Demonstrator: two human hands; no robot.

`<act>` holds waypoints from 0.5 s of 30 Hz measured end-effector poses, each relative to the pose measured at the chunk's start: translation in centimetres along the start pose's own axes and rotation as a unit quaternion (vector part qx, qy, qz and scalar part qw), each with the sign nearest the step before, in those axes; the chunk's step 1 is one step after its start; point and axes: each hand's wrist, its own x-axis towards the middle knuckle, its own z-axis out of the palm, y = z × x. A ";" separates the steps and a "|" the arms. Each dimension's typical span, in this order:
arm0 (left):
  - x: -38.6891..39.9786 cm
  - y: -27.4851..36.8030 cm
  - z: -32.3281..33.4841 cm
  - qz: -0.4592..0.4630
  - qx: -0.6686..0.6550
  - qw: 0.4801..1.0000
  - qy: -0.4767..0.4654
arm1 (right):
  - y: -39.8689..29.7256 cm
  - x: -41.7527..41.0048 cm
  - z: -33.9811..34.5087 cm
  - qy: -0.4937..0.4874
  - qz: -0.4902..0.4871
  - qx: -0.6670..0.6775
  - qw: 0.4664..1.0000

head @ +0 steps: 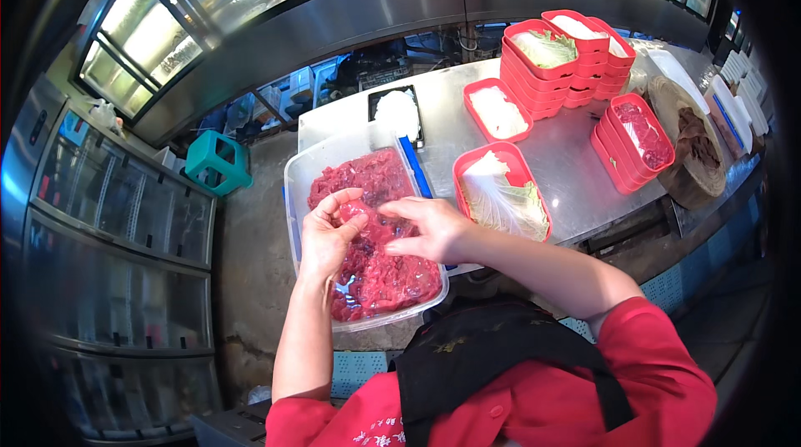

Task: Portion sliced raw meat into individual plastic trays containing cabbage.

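Note:
A clear plastic tub point(299, 231) holds raw red meat slices point(400, 281). Over it, my left hand point(328, 231) pinches a thin slice of raw meat point(357, 212) between thumb and fingers. Just right of that slice is my right hand point(425, 228), its thumb and fingers spread above the meat; whether they touch it cannot be told. Beside the tub, a red plastic tray point(460, 167) bears napa cabbage leaves point(500, 200). Another red tray point(468, 97) behind it has white shredded food in it.
Stacked red trays point(532, 81) stand at the back of the steel table point(563, 153). A shorter stack point(616, 162) topped with meat is by a round wooden chopping block point(694, 181). A black tray point(420, 134) holds white food. On the floor is a green plastic stool point(216, 162).

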 end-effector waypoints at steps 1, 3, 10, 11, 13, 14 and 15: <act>-0.2 0.6 0.7 0.011 -0.005 1.000 0.009 | 0.6 0.8 1.2 -0.003 0.067 0.097 0.993; -0.5 1.2 1.0 0.022 -0.012 0.999 0.024 | 1.3 1.9 2.7 -0.005 0.050 0.212 0.976; 0.0 1.4 2.4 -0.001 -0.211 0.977 -0.040 | 0.9 0.3 -2.3 -0.056 0.223 0.427 0.875; 0.3 1.2 2.9 -0.002 -0.256 0.964 -0.066 | 0.6 0.2 -3.8 -0.047 0.236 0.373 0.896; 1.1 1.7 5.1 -0.022 -0.259 0.964 -0.064 | 2.1 0.0 -6.7 -0.033 0.210 0.372 0.904; 1.7 1.8 6.6 -0.026 -0.269 0.960 -0.065 | 2.3 -0.2 -8.5 -0.013 0.234 0.345 0.909; 2.4 1.9 8.2 -0.028 -0.279 0.958 -0.066 | 2.3 -0.2 -10.4 0.007 0.257 0.319 0.912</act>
